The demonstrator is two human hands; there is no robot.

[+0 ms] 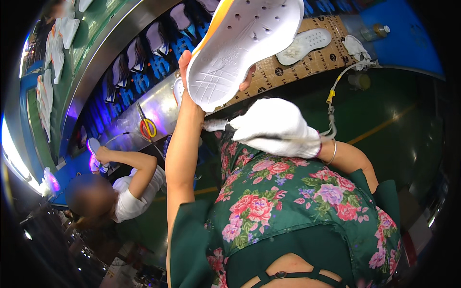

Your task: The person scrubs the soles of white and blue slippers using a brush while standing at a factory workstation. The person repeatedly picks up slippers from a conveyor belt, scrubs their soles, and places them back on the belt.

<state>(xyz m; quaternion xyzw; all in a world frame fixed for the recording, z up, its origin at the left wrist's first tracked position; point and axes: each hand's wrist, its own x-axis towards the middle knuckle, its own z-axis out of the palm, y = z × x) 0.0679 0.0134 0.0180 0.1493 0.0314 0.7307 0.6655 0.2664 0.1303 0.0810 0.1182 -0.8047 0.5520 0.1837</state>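
The left hand (192, 72) grips a white shoe sole (245, 45), raised upright in front of the bench. Its thumb lies along the sole's left rim and the other fingers (247, 79) curl round the right side of the heel, so the heel sits clasped between them. The sole is broad and pale, with rows of small round holes across the upper part, shallow moulded ridges at the heel just above the thumb, and an orange band running along its left edge.

The right hand (276, 127), in a white cloth glove, is closed around a thin tool (216, 126) whose tip pokes out past the knuckles toward the left forearm; a hose (331, 103) runs up from behind the glove. The tip sits below the sole's heel, apart from it.

Beyond the fingertips lies a second white sole (305, 45) on a brown patterned mat (297, 65). Left of the thumb, red and yellow scissors (146, 126) rest on the metal bench edge (158, 108). A co-worker's arm (127, 161) reaches up at the lower left
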